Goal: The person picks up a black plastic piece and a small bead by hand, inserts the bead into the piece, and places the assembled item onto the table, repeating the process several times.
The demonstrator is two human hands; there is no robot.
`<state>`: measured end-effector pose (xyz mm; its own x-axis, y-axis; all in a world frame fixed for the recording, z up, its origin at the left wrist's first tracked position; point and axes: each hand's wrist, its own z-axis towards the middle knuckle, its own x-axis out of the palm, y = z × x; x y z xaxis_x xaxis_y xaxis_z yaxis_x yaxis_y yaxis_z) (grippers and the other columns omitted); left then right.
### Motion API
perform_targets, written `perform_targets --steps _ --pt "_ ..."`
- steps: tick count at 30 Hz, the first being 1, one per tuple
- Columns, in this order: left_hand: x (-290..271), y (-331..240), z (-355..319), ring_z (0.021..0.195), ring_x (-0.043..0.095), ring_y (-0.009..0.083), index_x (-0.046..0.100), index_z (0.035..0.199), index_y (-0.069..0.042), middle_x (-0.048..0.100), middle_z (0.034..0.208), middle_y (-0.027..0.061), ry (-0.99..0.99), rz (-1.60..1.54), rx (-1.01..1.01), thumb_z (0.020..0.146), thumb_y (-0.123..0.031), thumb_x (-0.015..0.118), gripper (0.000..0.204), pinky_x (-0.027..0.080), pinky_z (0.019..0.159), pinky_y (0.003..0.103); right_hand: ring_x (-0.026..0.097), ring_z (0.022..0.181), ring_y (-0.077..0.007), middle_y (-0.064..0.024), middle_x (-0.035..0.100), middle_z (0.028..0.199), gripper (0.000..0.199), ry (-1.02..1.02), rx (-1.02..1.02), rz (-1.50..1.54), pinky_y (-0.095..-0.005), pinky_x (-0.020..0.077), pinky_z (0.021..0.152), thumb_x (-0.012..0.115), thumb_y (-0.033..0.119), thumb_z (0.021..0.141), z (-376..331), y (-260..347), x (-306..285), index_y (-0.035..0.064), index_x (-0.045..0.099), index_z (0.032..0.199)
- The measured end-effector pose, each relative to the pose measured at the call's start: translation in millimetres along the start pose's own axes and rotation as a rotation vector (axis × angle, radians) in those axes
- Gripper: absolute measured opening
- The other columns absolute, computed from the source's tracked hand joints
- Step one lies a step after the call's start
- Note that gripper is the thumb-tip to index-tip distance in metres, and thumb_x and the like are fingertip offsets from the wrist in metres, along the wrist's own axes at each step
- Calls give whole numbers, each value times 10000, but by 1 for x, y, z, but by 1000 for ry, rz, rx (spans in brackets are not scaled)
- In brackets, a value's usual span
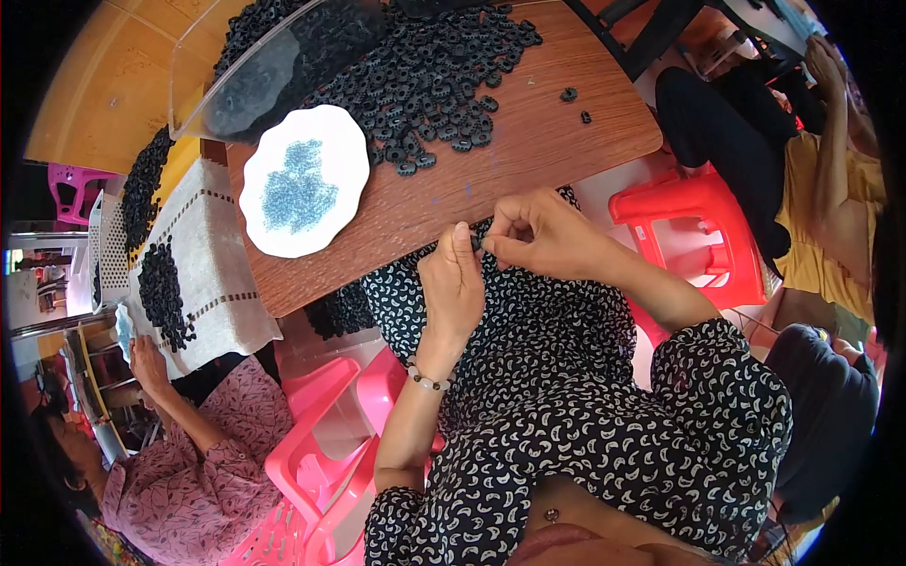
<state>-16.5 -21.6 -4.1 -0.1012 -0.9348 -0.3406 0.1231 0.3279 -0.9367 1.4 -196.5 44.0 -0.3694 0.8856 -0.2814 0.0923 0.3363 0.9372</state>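
While the left hand (450, 288) pinches a small black part (476, 242) just off the near edge of the table (547, 127), the right hand (545, 236) has finger and thumb pinched beside it, contents unclear; a loosened grip could drop it into the lap (552, 325), and a knock could spill blue grains (300, 193) from the plate (347, 141) at the table's left.

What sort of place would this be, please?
Probably an informal workshop: small black oval parts heaped on a brown wooden table, and another person beside a similar black pile on pale cloth.

The brown wooden table (557, 141) bears a scalloped white plate (257, 193) and heaped black parts (444, 85).
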Motion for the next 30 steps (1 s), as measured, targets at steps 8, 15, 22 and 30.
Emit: perform_targets --steps 8,15,22,30 --pt "-2 0 2 511 541 133 593 876 0 556 587 49 8 -146 -50 1131 -276 395 425 409 488 304 643 683 -79 -61 721 762 168 42 -6 216 -259 493 602 718 148 919 6 -5 -5 -16 690 897" --pt "6 -2 -3 518 488 65 539 1114 -22 526 605 0 -2 -397 -68 1138 -297 362 328 389 485 232 627 747 -54 -18 698 818 154 -71 -89 232 -230 492 650 701 135 947 7 -9 3 -16 675 941" --pt "6 -1 -1 583 503 75 509 1149 -29 544 711 17 37 -651 -88 1136 -318 370 320 436 523 221 639 779 -67 -34 719 856 158 -56 -107 343 -238 501 684 676 143 982 6 -8 4 -15 664 970" --pt "6 -2 0 652 546 95 488 1172 -44 561 771 28 27 -812 -107 1117 -382 429 348 476 584 231 657 794 -78 -41 729 891 156 -9 -106 436 -254 519 709 671 168 999 9 -13 2 13 662 1000"
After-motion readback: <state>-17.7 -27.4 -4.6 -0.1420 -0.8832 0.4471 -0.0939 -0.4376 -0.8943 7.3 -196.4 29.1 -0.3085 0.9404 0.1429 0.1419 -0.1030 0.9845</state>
